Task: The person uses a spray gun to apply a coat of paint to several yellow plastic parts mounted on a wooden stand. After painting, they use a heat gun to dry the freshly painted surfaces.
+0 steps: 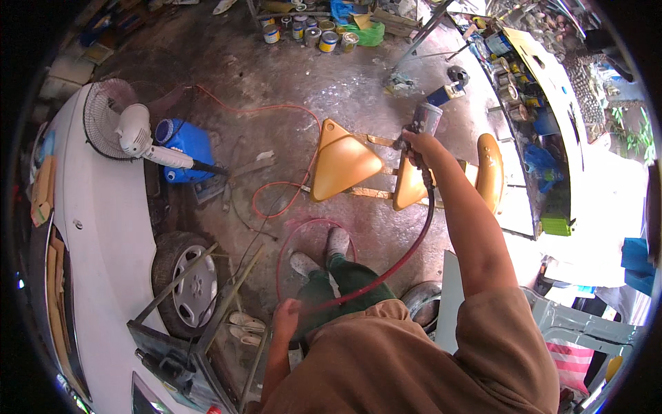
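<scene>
Over bare concrete floor [276, 69], right hand [418, 146] grips spray gun [422, 121], above gold panels [341, 162]

I see a dirty grey concrete floor [276, 69] with stains. At nine o'clock sits a white car [96, 228] with its wheel [186, 283] showing. A white fan [121, 127] and a blue machine [185, 148] stand near it. Paint cans [310, 33] cluster at twelve o'clock. A crowded shelf [531, 103] runs along two o'clock, in bright daylight.

1 head-worn fisheye view looks steeply down, close over the floor [262, 76].
</scene>
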A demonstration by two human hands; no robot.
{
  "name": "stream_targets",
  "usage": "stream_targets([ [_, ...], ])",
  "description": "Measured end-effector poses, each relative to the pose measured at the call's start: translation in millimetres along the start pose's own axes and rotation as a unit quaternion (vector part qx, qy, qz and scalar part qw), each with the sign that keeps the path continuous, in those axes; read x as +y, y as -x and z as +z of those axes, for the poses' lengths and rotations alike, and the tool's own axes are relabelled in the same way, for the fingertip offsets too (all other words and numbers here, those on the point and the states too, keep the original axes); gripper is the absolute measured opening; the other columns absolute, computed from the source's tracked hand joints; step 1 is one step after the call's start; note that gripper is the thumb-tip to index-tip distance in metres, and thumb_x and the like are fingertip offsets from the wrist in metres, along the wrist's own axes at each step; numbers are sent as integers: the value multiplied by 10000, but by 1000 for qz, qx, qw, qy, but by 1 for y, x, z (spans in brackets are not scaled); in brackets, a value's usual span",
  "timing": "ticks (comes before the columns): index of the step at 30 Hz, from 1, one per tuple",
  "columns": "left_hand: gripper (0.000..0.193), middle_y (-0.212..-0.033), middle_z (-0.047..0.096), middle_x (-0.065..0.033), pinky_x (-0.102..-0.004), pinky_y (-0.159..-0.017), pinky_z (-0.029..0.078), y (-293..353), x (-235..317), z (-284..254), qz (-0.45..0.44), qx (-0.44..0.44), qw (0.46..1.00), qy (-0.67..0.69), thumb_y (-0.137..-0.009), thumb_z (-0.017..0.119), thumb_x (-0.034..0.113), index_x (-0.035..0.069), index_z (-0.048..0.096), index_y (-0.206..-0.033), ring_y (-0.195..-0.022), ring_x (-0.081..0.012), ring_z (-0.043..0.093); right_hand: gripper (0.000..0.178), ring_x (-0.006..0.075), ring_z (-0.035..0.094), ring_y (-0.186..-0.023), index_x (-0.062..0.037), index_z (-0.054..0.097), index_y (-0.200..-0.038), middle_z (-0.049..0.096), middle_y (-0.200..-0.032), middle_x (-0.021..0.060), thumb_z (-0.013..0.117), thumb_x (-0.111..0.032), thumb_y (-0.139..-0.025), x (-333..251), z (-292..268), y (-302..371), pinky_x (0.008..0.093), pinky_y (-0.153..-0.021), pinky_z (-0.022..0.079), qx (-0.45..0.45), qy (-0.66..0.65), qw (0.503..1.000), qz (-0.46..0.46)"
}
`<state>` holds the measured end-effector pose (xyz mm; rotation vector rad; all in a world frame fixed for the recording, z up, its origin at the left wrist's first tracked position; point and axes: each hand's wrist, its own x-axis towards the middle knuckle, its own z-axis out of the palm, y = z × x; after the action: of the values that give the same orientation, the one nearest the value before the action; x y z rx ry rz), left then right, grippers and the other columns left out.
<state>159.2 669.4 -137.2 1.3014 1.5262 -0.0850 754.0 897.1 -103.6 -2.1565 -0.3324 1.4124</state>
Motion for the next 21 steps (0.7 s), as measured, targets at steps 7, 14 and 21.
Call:
stream_targets([
  [7,219,-1000,681,-207,-457,-837,505,15,-23,11,49,65,996,29,-929,649,230,64,674,-1069,-978,-407,647,365,153,485,-459,-76,547,-838,594,-669,73,650,-398,-974,-95,65,-17,320,-402,420,-43,-39,995,-77],
  [14,194,-961,694,-200,-451,-804,513,31,15,12,26,65,995,72,-926,656,202,47,667,-1043,-929,-400,666,365,132,486,-468,-40,622,-975,660,-730,111,636,-405,-981,-142,123,17,310,-399,420,-96,39,975,-194],
  [21,229,-965,691,-204,-464,-802,504,28,27,16,32,40,997,59,-935,653,252,38,670,-1015,-955,-422,649,567,269,624,-616,-65,468,-1397,658,-792,154,681,-296,-925,-122,113,40,424,-520,507,-21,228,953,-197],
])
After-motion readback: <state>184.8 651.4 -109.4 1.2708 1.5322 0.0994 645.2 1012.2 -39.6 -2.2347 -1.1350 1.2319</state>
